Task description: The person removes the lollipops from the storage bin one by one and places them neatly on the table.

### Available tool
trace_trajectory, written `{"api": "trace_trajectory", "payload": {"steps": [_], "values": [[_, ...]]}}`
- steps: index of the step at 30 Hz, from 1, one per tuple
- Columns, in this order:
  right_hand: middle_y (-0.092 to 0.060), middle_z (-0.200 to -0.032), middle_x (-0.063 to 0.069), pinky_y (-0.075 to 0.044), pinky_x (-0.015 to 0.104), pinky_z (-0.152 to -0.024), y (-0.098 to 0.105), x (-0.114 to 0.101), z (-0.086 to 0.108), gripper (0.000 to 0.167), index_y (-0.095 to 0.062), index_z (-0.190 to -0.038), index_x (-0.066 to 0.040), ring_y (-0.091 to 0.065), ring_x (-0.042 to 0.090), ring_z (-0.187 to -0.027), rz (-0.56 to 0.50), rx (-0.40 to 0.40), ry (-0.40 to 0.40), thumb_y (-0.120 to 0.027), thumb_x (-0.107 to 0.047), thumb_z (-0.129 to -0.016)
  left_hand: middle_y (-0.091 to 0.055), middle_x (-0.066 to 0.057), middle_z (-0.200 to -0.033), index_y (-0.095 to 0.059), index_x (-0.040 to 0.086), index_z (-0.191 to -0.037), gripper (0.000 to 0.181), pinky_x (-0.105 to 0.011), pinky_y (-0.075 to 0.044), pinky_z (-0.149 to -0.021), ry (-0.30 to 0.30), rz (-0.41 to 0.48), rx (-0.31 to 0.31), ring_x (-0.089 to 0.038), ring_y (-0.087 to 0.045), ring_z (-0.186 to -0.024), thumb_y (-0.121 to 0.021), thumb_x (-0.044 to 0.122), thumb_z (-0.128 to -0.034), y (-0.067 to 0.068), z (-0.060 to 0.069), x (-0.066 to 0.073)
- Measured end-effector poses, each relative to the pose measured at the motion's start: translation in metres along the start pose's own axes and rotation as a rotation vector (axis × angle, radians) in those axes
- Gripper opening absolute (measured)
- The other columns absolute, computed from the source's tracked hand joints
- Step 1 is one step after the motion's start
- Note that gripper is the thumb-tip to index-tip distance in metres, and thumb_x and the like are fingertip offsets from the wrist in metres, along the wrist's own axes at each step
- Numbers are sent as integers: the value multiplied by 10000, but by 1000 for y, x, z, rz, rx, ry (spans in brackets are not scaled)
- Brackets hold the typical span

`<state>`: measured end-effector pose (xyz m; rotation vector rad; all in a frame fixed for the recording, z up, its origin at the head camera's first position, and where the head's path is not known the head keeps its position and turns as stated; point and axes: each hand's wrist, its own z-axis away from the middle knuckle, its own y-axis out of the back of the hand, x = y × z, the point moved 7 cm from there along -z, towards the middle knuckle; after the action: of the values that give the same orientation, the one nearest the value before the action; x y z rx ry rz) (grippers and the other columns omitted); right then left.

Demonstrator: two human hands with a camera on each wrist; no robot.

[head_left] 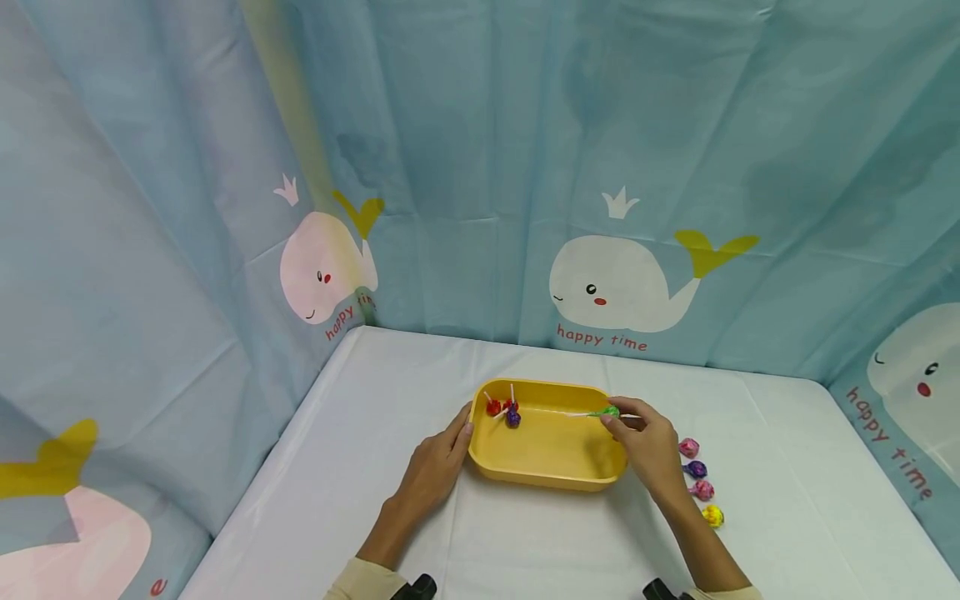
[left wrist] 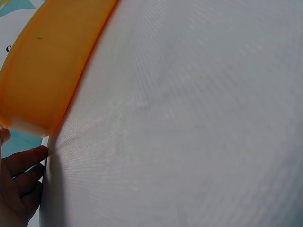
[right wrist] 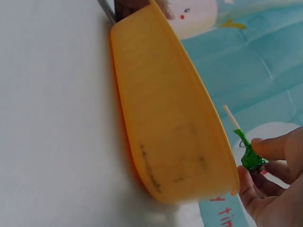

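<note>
Lollipop, round and green-wrapped, its white stick pointing left — pinched by the right hand at the rectangular yellow plastic tray, far right corner; left hand, fingers relaxed, against its left end.

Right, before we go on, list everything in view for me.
tray: 1, yellow, on the table
green lollipop: 1, green, at the tray's right end
red lollipops: 2, red, inside the tray, left part
purple lollipops: 2, purple, one inside the tray, one on the table at right
pink lollipops: 2, pink, on the table at right
yellow lollipop: 1, yellow, nearest in that row
table: 1, white-covered, under everything
backdrop: blue, whale prints, behind and beside the table
sleeves: 2, beige, bottom edge
left hand: 1, touching the tray's left end
right hand: 1, pinching the green lollipop
</note>
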<state>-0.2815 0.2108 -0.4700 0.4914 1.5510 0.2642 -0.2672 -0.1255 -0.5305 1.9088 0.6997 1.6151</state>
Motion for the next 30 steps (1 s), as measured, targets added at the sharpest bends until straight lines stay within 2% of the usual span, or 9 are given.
{"api": "trace_trajectory", "payload": {"steps": [4,11,18,23,25,30], "values": [[-708,-1328,162,-586,147,-823,7,5,2,431,-685,-1384,-72,-703,304,-1150,9,20,-27,-728,-316,-1031,-561,8,-1569,-391,336,-1654,547,-519,-485,-1150,-3,0,3,-288,-607,-1381,-356,532,-1145,0,0,0],[-719,-1306,168,-574,131,-785,21,13,5,420,-695,-1377,-66,-742,148,-971,24,75,-36,-727,-303,-1033,-564,6,-1566,-392,337,-1654,530,-523,-485,-1148,-4,-3,3,-291,-610,-1378,-378,498,-1149,-1,0,0],[-722,-1318,151,-584,200,-783,36,21,9,431,-687,-1400,-112,-756,144,-924,44,94,-61,-720,-339,-1035,-554,12,-1576,-384,312,-1660,572,-511,-473,-1163,1,-4,-1,-281,-595,-1398,-341,551,-1142,-1,0,-2],[-714,-1326,156,-599,199,-794,48,28,11,451,-677,-1408,-103,-754,105,-910,36,118,-56,-714,-356,-1036,-551,12,-1579,-382,312,-1661,581,-512,-472,-1164,5,-3,-6,-280,-592,-1401,-331,562,-1140,-2,0,-2],[-717,-1321,165,-595,213,-688,53,31,12,463,-668,-1417,-105,-750,79,-896,31,130,-59,-712,-367,-1037,-549,10,-1581,-380,314,-1661,590,-512,-473,-1164,7,-4,-9,-280,-591,-1401,-319,577,-1137,-3,0,-2],[-722,-1329,175,-547,145,-668,66,40,14,498,-647,-1444,-114,-762,83,-916,45,154,-75,-696,-403,-1041,-562,-4,-1572,-380,315,-1662,552,-527,-479,-1154,-1,-8,-7,-298,-605,-1386,-346,519,-1150,-2,-1,-1]]}}
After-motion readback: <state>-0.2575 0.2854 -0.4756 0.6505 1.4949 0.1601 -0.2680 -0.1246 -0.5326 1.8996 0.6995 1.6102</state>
